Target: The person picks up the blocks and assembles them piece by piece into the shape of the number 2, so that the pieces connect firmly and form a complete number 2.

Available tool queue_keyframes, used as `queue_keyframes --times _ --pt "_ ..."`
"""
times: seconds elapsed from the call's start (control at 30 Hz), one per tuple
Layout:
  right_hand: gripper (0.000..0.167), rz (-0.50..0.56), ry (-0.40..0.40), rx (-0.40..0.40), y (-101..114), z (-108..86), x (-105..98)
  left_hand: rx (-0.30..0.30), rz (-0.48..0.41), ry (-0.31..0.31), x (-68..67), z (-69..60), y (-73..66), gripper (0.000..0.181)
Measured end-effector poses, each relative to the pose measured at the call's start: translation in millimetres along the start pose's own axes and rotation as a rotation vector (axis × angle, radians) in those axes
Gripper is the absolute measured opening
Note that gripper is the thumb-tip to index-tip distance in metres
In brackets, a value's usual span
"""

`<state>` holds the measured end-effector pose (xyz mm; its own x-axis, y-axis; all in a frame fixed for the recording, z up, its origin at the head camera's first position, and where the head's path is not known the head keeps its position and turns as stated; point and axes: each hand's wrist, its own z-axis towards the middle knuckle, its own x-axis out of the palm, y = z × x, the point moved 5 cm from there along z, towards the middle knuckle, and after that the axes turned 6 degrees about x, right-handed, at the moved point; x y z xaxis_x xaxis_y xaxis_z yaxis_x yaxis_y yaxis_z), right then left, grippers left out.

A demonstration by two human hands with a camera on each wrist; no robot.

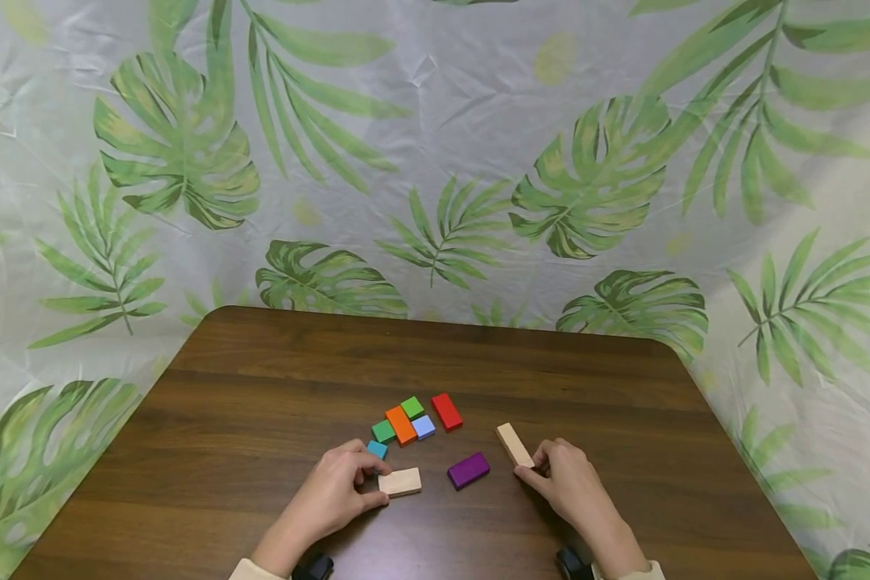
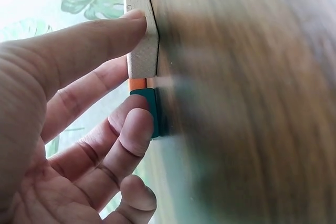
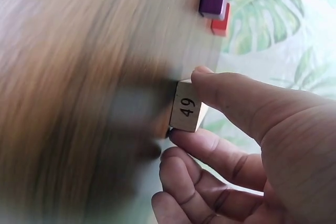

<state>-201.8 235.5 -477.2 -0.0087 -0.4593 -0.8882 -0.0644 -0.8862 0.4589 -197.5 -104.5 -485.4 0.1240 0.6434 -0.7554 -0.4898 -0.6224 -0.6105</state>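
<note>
My left hand (image 1: 335, 490) pinches the left end of a plain wooden block (image 1: 403, 482) lying flat on the table. In the left wrist view the thumb presses the side of that wooden block (image 2: 143, 59), and the other fingers curl near a teal block (image 2: 144, 109). With thumb and forefinger, my right hand (image 1: 569, 482) holds the near end of a second plain wooden block (image 1: 512, 443), set at a slant. That block's end (image 3: 185, 107) bears the number 49 in the right wrist view. Between the hands lies a purple block (image 1: 468, 470).
Beyond the left hand, an orange block (image 1: 401, 425) touches green blocks (image 1: 383, 432) and a light blue block (image 1: 424, 427). A red block (image 1: 446, 412) lies to their right, and a turquoise block (image 1: 377, 449) is by the left fingers. A leaf-patterned curtain (image 1: 449, 145) hangs behind the brown table (image 1: 275, 362).
</note>
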Motion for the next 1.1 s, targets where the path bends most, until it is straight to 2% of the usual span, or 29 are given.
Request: queue_keyframes --times 0.37,0.6,0.7,0.9,1.1 --pt "0.023 0.034 0.018 0.005 -14.0 -6.3 -10.0 0.022 -0.022 0.008 -0.6 0.4 1.3 0.026" --pt "0.017 0.078 0.034 -0.056 -26.4 -12.3 -17.4 0.025 -0.036 0.016 -0.6 0.7 2.5 0.025" --pt "0.016 0.095 0.042 -0.122 -30.4 -15.1 -21.0 0.026 -0.043 0.016 -0.6 0.9 2.9 0.025" --pt "0.014 0.114 0.031 -0.343 -30.5 -21.0 -23.5 0.030 -0.052 0.017 -0.6 0.7 4.1 0.025" --pt "0.018 0.149 0.019 -0.507 -26.3 -26.1 -20.1 0.031 -0.062 0.023 0.0 0.0 5.5 0.025"
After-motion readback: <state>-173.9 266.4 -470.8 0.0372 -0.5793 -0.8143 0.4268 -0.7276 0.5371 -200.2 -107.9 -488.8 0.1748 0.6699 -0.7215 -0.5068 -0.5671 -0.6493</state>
